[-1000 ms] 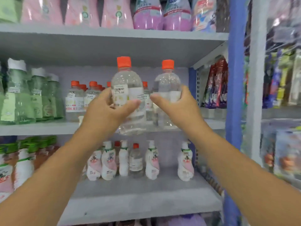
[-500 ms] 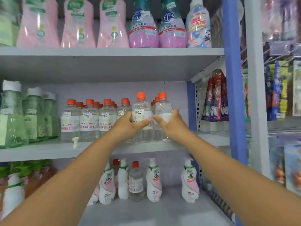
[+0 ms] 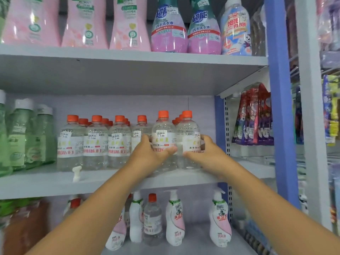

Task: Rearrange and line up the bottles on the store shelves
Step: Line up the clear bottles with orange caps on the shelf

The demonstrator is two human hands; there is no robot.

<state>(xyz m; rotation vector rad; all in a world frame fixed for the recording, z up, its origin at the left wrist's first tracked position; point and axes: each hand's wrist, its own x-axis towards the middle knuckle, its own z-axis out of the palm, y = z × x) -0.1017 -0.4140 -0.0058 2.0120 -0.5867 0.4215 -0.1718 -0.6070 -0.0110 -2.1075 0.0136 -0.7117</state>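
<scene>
Head view, left hand (image 3: 147, 155) fingers curled round a clear orange-capped bottle (image 3: 163, 137), right hand (image 3: 207, 153) gripping its neighbour bottle (image 3: 188, 138), both upright, touching, near the middle shelf's (image 3: 46, 183) right front edge, beside a matching row (image 3: 95, 142).

Two clear bottles (image 3: 163, 144), lifted before, now down on the middle shelf (image 3: 55, 181) (both hands (image 3: 152, 153) gripping).

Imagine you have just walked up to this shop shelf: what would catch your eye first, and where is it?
Two hands meet at the right end of the middle shelf: the left hand grips one clear orange-capped bottle, the right hand its neighbour. A row of matching bottles runs leftward. Above, on the top shelf, big pink bottles glare brightly.
</scene>
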